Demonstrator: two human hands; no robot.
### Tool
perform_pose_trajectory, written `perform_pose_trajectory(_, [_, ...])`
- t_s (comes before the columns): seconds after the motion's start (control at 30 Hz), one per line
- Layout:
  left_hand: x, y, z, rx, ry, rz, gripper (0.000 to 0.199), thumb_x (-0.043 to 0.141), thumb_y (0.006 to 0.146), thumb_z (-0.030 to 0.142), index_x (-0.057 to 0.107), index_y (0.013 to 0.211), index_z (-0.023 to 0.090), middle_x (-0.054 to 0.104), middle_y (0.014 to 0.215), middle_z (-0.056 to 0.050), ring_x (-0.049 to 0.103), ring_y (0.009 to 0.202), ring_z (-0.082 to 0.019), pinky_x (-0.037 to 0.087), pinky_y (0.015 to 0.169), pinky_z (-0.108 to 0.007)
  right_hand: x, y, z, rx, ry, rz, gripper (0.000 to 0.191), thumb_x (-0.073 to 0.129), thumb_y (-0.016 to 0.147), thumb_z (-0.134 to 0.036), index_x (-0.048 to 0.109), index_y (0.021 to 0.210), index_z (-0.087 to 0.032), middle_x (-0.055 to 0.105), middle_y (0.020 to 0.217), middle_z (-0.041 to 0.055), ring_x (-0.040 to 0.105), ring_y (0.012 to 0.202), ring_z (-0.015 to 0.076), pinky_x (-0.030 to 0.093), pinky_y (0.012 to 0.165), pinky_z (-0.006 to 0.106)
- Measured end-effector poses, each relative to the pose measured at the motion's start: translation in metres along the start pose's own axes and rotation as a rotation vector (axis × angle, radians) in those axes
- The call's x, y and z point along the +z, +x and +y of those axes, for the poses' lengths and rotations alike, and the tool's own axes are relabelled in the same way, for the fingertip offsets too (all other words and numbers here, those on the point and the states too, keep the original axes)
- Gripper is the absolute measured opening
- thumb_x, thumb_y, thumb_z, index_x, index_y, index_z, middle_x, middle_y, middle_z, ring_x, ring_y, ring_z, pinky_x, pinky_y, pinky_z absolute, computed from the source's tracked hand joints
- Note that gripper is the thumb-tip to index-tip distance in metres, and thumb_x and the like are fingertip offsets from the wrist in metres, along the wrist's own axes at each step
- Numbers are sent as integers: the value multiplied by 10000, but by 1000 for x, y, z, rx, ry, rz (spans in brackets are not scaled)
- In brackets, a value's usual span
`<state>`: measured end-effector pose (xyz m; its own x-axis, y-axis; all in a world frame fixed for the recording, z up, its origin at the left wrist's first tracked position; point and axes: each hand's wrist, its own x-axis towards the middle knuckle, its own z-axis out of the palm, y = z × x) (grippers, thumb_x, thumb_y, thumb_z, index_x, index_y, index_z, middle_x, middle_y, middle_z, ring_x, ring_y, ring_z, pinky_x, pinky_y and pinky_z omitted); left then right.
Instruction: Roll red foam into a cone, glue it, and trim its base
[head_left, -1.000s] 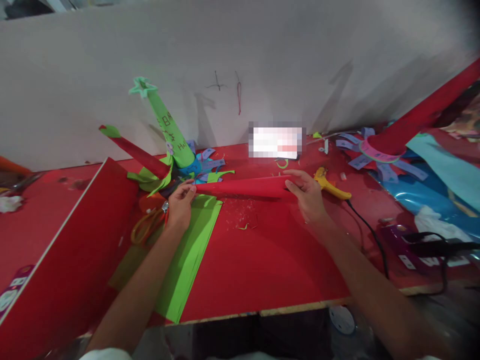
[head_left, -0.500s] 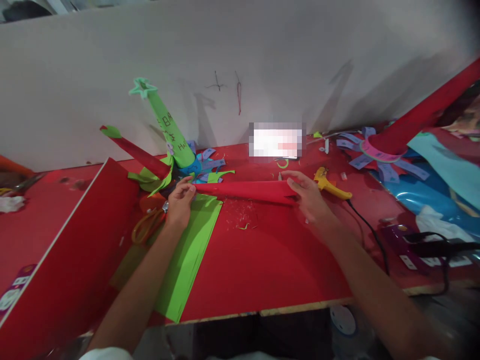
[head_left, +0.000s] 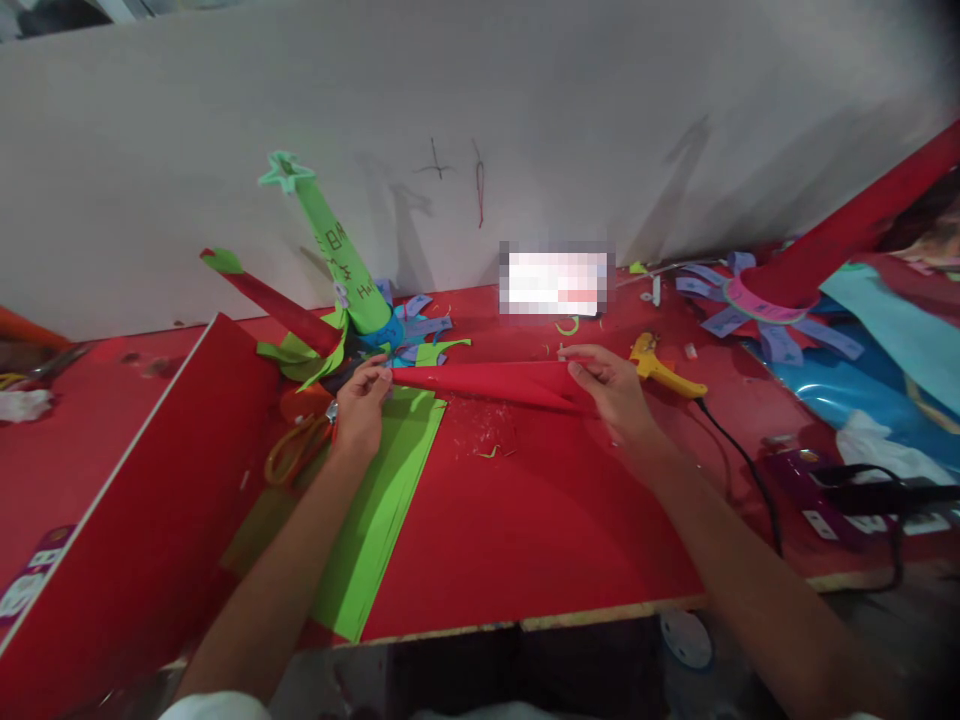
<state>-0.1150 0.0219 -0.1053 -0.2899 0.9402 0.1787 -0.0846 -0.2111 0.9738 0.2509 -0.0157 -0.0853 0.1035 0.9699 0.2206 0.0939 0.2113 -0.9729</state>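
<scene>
Grip: our left hand [head_left: 361,405] pinches the narrow end of a red roll [head_left: 487,383] between thumb and fingers; our right hand [head_left: 611,390] has thumb and fingertips closed on the wider end, at the upper edge. Both holds are narrow, with the roll between them.

Position: the roll lies crosswise in front of us, just above the red tabletop [head_left: 525,540]; we cannot tell whether its underside touches. It tapers toward the left, and a loose flap hangs toward the lower right.

Handling (our judgement): thin sheet, paper or felt, we cannot tell which. We expect it to be very light and fairly soft, springy along the curl, not slippery, and easy to crease. A hard squeeze mid-length would probably flatten it. Best holds: a light pinch at the tip and a finger along the overlapping edge at the wide end, where it seems likeliest to uncurl.

Around: green sheets [head_left: 390,520] lie beside and partly beneath our left forearm, with orange-handled scissors [head_left: 292,452] to their left. Small scraps [head_left: 491,452] sit just below the roll. A yellow glue gun [head_left: 664,370] rests near our right hand. Farther back, a green cone [head_left: 341,240] bears a star at its top.
</scene>
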Motion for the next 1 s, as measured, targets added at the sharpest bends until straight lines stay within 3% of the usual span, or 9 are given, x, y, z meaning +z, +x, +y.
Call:
perform_pose_trajectory(0.1, [2,-1,0,-24,-50,-1,270,877,726,360,719,769,146,649,1261,-88,617,944,-123,470,750,-205,1,1,1,6,19,26,252,777,860,-484,768,987,-267,701,797,7,493,590,133,365,566,292])
perform_pose_trajectory(0.23, [4,-2,5,-69,-143,60,293,903,709,342,691,818,171,681,1110,-35,604,819,-87,483,725,-199,3,0,2,111,92,-33,272,808,824,-478,778,998,-271,682,743,-7,538,606,138,408,569,280])
perform_pose_trajectory(0.4, [8,-4,14,-143,-348,13,494,919,729,419,688,1143,279,716,1119,-29,686,946,-134,514,725,-206,9,-5,4,245,305,-49,312,841,799,-470,755,1044,-298,667,724,-34,561,581,127,432,530,251])
perform_pose_trajectory(0.6, [21,-14,16,-226,-506,-159,560,841,736,667,690,1101,269,712,1248,-64,685,1148,-203,557,1043,-410,15,-7,6,253,443,3,258,808,841,-469,732,1047,-335,744,928,-19,679,752,171,542,682,303])
perform_pose_trajectory(0.77, [34,-37,18,-297,-456,-402,479,922,729,460,701,1103,259,734,1244,-51,671,1221,-228,475,1169,-497,21,-11,3,236,453,-20,230,805,852,-455,734,1041,-344,716,879,-30,645,720,158,514,665,289])
perform_pose_trajectory(0.87, [44,-51,23,-362,-408,-467,623,941,714,382,667,1261,265,704,1361,-89,639,1312,-270,467,1178,-501,27,-15,0,195,370,-69,231,806,851,-472,749,1027,-332,673,795,-28,594,680,152,477,635,277])
perform_pose_trajectory(1.0, [48,-58,24,-389,-380,-414,712,929,733,283,618,1374,282,724,1343,-85,674,1273,-260,513,1136,-426,36,-20,-2,100,257,-123,264,794,854,-505,770,1015,-297,724,1007,24,642,855,184,511,740,300])
